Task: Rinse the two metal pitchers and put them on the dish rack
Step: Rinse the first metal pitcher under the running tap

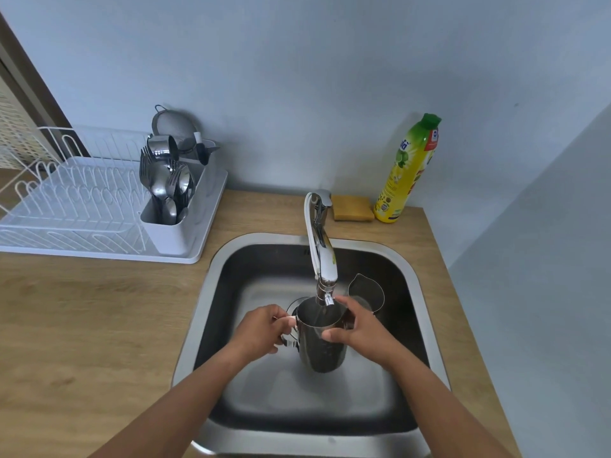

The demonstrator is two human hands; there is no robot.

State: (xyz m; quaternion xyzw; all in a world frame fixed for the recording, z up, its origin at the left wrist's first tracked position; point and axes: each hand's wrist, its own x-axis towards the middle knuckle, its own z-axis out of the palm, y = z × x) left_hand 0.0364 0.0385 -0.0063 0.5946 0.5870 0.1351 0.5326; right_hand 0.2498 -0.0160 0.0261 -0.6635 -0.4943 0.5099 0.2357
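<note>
Our left hand grips the handle and our right hand clasps the wall of the first pitcher, upright under the faucet. The second pitcher stands in the sink, just behind the right hand. The dish rack lies well apart, on the left hand's side.

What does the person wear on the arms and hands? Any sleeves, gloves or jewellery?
Nothing is worn that shows. The left hand and right hand are bare, with no gloves or visible rings. The left forearm and right forearm are bare to the frame's edge: no sleeve, watch or bracelet.
</note>
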